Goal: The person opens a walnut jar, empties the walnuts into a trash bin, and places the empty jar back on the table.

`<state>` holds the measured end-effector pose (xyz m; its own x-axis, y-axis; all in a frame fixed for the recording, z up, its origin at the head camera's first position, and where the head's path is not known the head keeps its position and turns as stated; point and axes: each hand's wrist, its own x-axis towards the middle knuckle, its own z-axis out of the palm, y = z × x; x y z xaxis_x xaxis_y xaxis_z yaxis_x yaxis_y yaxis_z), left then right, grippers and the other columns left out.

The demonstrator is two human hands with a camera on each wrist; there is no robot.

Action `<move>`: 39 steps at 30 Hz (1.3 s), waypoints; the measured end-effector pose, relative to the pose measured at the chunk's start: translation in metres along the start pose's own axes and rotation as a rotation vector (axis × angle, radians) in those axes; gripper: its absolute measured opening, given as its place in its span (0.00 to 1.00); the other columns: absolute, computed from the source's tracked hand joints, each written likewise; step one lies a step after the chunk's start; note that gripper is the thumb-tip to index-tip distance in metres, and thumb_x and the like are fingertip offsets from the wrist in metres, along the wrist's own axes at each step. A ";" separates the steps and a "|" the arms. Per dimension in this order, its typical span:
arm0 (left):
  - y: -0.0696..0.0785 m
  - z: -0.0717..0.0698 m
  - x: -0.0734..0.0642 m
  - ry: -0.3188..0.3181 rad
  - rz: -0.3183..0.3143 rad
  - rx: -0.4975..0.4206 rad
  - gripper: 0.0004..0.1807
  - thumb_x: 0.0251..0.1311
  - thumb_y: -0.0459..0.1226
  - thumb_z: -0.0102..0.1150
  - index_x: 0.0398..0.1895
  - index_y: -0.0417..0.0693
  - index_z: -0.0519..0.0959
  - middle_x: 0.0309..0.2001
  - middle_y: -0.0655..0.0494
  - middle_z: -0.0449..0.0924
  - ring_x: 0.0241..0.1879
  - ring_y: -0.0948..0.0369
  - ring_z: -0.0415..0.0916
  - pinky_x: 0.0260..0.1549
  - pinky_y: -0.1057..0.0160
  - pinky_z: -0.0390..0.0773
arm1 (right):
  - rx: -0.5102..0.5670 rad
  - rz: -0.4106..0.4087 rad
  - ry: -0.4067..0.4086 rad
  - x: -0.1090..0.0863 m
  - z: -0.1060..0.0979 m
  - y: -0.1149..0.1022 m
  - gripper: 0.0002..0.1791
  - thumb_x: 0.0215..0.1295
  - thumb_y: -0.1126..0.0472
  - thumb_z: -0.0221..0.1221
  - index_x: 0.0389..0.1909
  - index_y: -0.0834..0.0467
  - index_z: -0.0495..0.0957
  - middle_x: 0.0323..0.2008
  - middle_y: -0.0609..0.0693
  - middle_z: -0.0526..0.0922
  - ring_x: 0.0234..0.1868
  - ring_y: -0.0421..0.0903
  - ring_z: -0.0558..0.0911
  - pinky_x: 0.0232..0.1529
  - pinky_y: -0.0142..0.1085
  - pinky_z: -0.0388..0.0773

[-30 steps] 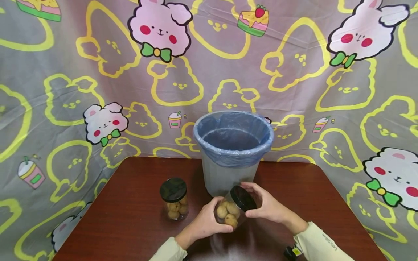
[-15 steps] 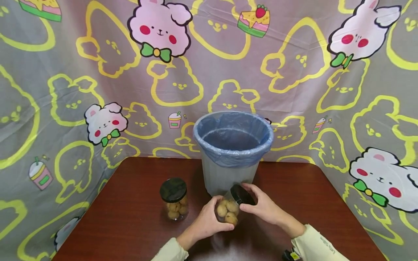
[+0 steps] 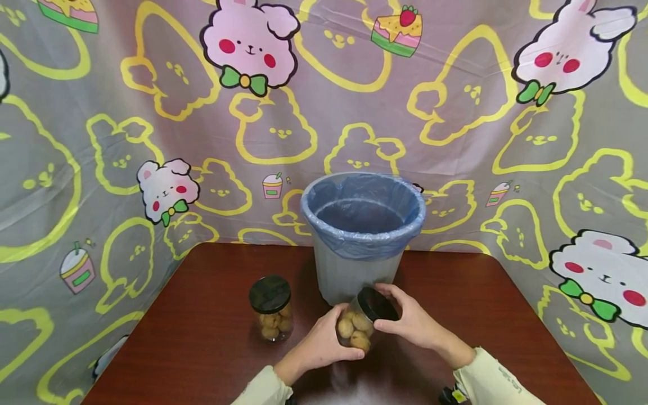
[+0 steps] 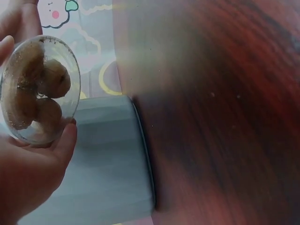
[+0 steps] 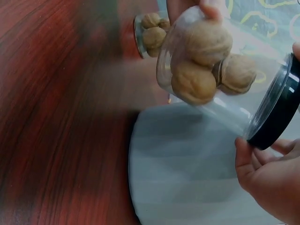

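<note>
A clear jar of walnuts [image 3: 360, 329] is held tilted in front of the bin, its base toward the lower left. My left hand [image 3: 324, 340] grips the jar's body, thumb along the near side. At the upper right end, the fingers and thumb of my right hand [image 3: 415, 320] hold the black lid [image 5: 279, 105], which sits on the jar's mouth. In the left wrist view the round base shows walnuts [image 4: 54, 77] resting inside. A second lidded jar of walnuts [image 3: 270, 323] stands upright on the table, left of my left hand.
A grey bin [image 3: 349, 273] with a blue plastic liner [image 3: 364, 247] stands just behind the held jar. The brown wooden table [image 3: 212, 298] meets a patterned cloth [image 3: 354, 112] at its back and sides.
My right thumb and fingers have shifted slightly inward around the lid. The jar stays tilted in nearly the same place, and the left hand has hardly moved.
</note>
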<state>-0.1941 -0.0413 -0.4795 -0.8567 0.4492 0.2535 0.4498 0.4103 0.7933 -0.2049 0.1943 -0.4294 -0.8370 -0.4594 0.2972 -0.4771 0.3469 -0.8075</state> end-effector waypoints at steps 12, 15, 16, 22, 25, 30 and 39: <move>-0.003 0.000 -0.001 -0.050 0.048 -0.033 0.44 0.40 0.52 0.74 0.60 0.47 0.65 0.48 0.60 0.73 0.45 0.67 0.72 0.47 0.65 0.72 | 0.022 -0.122 -0.109 -0.001 -0.008 0.005 0.40 0.52 0.61 0.68 0.65 0.65 0.61 0.58 0.55 0.71 0.56 0.52 0.71 0.57 0.30 0.64; -0.003 0.000 -0.002 -0.070 0.057 -0.061 0.43 0.40 0.51 0.74 0.60 0.48 0.65 0.48 0.61 0.74 0.45 0.67 0.72 0.47 0.65 0.72 | 0.061 -0.146 -0.169 -0.001 -0.012 0.004 0.41 0.52 0.62 0.68 0.66 0.64 0.59 0.59 0.55 0.70 0.55 0.52 0.71 0.56 0.31 0.65; -0.003 -0.001 -0.002 -0.079 0.058 -0.070 0.43 0.40 0.51 0.74 0.60 0.48 0.65 0.48 0.61 0.74 0.45 0.67 0.73 0.47 0.65 0.72 | 0.078 -0.152 -0.188 -0.001 -0.013 0.003 0.41 0.52 0.63 0.68 0.66 0.63 0.59 0.59 0.55 0.70 0.55 0.53 0.71 0.56 0.32 0.66; -0.003 0.000 -0.003 -0.103 0.065 -0.104 0.42 0.41 0.49 0.74 0.60 0.48 0.65 0.48 0.61 0.73 0.45 0.67 0.73 0.47 0.66 0.71 | 0.119 -0.159 -0.242 -0.002 -0.018 0.002 0.41 0.52 0.64 0.67 0.67 0.60 0.59 0.60 0.57 0.69 0.57 0.53 0.70 0.55 0.33 0.67; -0.004 0.001 -0.002 -0.078 0.064 -0.098 0.42 0.40 0.49 0.74 0.60 0.48 0.65 0.48 0.60 0.74 0.45 0.66 0.73 0.47 0.65 0.71 | 0.113 -0.142 -0.233 -0.003 -0.017 0.000 0.41 0.53 0.64 0.66 0.67 0.60 0.58 0.62 0.57 0.66 0.59 0.54 0.68 0.58 0.32 0.65; -0.003 0.003 -0.002 -0.008 0.022 -0.058 0.44 0.39 0.52 0.74 0.61 0.48 0.65 0.49 0.61 0.74 0.45 0.66 0.73 0.46 0.63 0.72 | 0.035 -0.040 -0.129 -0.004 -0.012 -0.004 0.37 0.59 0.61 0.63 0.67 0.61 0.58 0.64 0.58 0.64 0.63 0.57 0.64 0.60 0.34 0.62; -0.002 0.004 -0.001 0.070 -0.058 0.037 0.48 0.38 0.56 0.73 0.62 0.44 0.65 0.49 0.56 0.75 0.45 0.62 0.74 0.44 0.60 0.73 | -0.035 0.131 0.022 -0.001 0.003 -0.005 0.32 0.61 0.55 0.62 0.62 0.65 0.63 0.58 0.60 0.71 0.61 0.56 0.67 0.60 0.46 0.62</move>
<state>-0.1931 -0.0390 -0.4840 -0.8967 0.3677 0.2465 0.4065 0.4635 0.7874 -0.2007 0.1906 -0.4270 -0.8983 -0.3905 0.2014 -0.3717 0.4312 -0.8221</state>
